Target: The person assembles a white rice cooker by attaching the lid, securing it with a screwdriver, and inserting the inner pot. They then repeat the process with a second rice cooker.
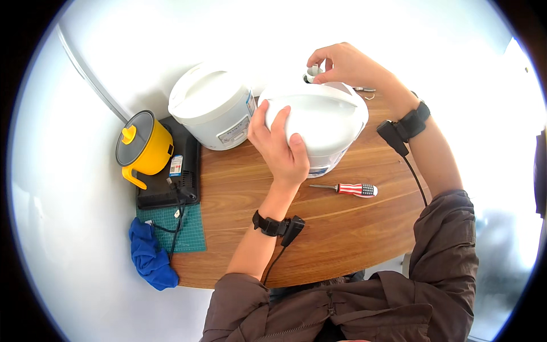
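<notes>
A white rice cooker (pixel 319 122) with a rounded lid stands on the wooden table in front of me. My left hand (pixel 282 151) rests spread on the near left side of its lid, thumb and fingers apart. Behind the lid, at the cooker's far side, my right hand (pixel 339 62) pinches a small white cup-shaped part (pixel 314 72) with a dark lower edge. The cooker's lid hides what lies beneath that part. On the table nearer to me lies a screwdriver (pixel 356 190) with a striped red and white handle, its shaft pointing left.
Another white rice cooker (pixel 213 105) stands at the back left. Beside it a yellow pot (pixel 151 149) with a grey lid sits on a black flat appliance (pixel 191 154). A green cutting mat (pixel 191 228), black cables and a blue cloth (pixel 149 255) lie at the table's left edge.
</notes>
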Demonstrator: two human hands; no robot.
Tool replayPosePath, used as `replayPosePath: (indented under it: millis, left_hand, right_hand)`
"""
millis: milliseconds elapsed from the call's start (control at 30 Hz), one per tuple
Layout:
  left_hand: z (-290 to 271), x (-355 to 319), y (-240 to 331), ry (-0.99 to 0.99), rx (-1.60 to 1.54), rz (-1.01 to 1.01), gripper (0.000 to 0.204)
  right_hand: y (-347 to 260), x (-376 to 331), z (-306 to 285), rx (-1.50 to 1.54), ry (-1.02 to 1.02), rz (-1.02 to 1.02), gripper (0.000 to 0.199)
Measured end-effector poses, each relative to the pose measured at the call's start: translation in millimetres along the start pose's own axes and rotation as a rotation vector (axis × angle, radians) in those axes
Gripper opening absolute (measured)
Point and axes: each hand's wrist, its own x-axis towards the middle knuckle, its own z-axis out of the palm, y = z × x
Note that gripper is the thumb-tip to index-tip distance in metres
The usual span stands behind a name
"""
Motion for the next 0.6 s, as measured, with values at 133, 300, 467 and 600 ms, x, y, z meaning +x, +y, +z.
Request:
replayPosePath:
  millis: [133,300,467,600]
  left_hand:
    - [0,0,2,-0.003,-0.022,-0.016,0.05]
    - [0,2,2,-0.004,-0.033,-0.021,0.05]
    - [0,1,0,-0.009,-0.015,-0.022,0.052]
    - [1,1,0,-0.006,-0.008,-0.006,0.053]
  right_hand:
    - [8,7,6,-0.008,-0.034,-0.014,0.039]
    - [19,0,17,0.154,0.06,-0.03,0.037]
    - [24,-2,12,0.123,0.064,0.003,0.028]
    - [26,0,18,0.096,0.138,-0.075,0.018]
